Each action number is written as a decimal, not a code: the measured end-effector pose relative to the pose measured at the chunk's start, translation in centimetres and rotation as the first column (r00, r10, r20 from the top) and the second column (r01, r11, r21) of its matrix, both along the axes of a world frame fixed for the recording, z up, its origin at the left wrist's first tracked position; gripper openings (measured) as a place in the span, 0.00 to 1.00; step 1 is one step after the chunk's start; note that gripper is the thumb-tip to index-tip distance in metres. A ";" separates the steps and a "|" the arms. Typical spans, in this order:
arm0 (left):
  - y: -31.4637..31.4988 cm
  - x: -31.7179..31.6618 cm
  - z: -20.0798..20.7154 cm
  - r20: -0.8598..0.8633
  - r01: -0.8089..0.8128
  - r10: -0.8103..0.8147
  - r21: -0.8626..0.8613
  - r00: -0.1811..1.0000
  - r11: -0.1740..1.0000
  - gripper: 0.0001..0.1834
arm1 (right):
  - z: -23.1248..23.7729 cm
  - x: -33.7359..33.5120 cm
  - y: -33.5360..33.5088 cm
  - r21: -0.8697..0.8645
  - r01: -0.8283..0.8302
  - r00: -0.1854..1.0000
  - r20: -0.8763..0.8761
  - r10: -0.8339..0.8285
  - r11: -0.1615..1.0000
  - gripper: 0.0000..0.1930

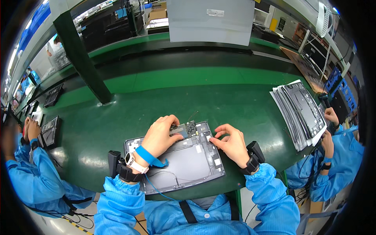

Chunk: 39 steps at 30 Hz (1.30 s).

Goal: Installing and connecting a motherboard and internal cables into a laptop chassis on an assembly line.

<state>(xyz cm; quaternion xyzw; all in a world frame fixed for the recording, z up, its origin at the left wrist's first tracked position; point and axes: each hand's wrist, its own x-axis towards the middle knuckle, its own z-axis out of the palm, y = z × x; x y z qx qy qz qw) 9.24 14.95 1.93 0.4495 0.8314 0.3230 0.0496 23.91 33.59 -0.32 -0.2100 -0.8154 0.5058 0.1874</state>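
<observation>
Nearest are the person's blue sleeves [270, 196], and just past them a shallow grey casing [184, 160] lies inner side up on the dark green surface [243, 105]. A thin dark wire [172, 173] runs loosely across its lower part. The casing looks light, thin and fairly stiff, probably smooth enough to slide if pushed; its outer rim seems the safest place to take hold.

A blue band [145, 154] and a pale watch [130, 158] circle the left wrist. The left hand [159, 135] reaches to the casing's upper edge, its grip closed around a circuit board [189, 129], thumb on the near side. The board should be light and rigid but fragile, better held by its edges than pressed on its parts. The right hand [232, 144] is at the casing's right rim, its grip loose, thumb and forefinger parted; whether the thumb touches the rim I cannot tell.

Farther right, a stack of panels [299, 111] sits on the surface beside a co-worker's hands [331, 116]. Beyond the surface's far side stands a large grey board [209, 27].
</observation>
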 end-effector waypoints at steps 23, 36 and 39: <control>-3.3 -2.5 0.4 0.790 -0.122 -0.122 0.242 0.601 0.963 0.19 | 2.1 -3.1 -1.0 -0.302 -0.274 0.954 0.037 0.299 0.913 0.08; -2.9 -1.4 0.6 0.772 -0.121 -0.126 0.254 0.623 0.960 0.18 | 1.9 -2.9 -2.7 -0.276 -0.319 0.947 -0.049 0.318 0.907 0.15; -2.9 -1.6 0.5 0.769 -0.103 -0.163 0.285 0.619 0.953 0.19 | 1.6 -2.8 -2.5 -0.175 -0.303 0.953 -0.070 0.295 0.937 0.12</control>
